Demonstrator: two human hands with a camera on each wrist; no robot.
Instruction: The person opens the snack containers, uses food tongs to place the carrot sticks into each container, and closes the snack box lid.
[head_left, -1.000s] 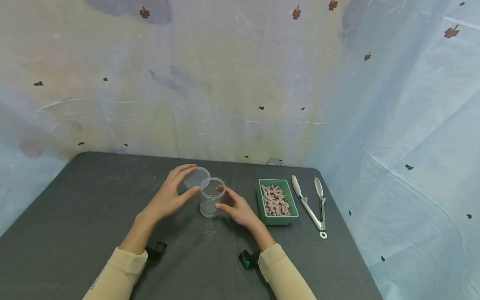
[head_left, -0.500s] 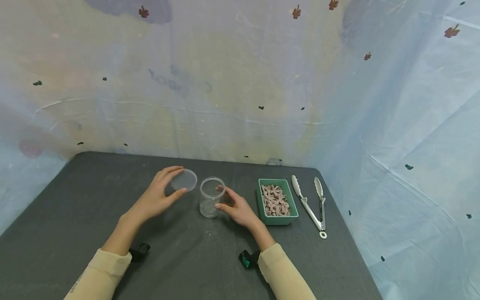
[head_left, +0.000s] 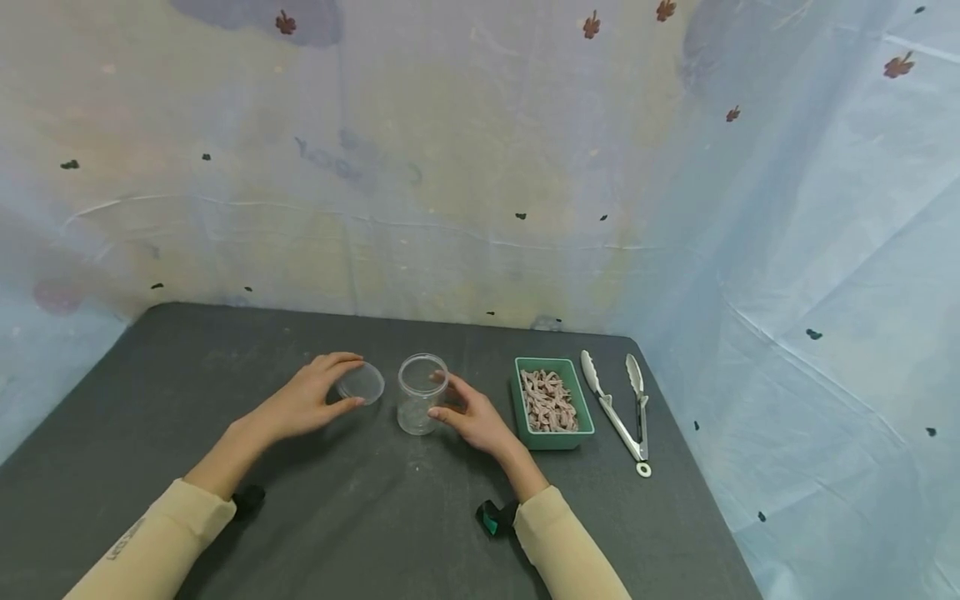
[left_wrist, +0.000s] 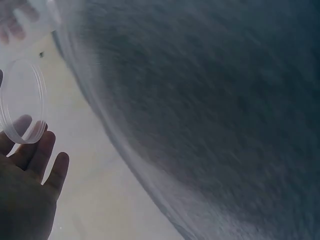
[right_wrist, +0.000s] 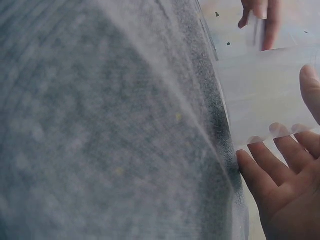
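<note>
In the head view my left hand point(head_left: 303, 397) holds a round clear plastic lid point(head_left: 362, 383) by its edge, above the table and left of the jar. The left wrist view shows the same lid point(left_wrist: 25, 100) between thumb and fingers. A clear, see-through jar point(head_left: 417, 408) stands upright on the table with its mouth uncovered. My right hand point(head_left: 476, 417) grips its right side, thumb in front and fingers behind. In the right wrist view several fingertips touch the jar wall point(right_wrist: 270, 95).
Right of the jar stands a green tray point(head_left: 567, 443) with greyish-pink shredded strips point(head_left: 550, 402). Metal tongs point(head_left: 621, 425) lie spread at the right edge of the dark table point(head_left: 420, 533). A pale patterned sheet point(head_left: 450, 167) hangs behind and to the right.
My left hand has carried the lid away from the jar's rim, to the left and lower towards the table. The right hand and the jar have stayed in place.
</note>
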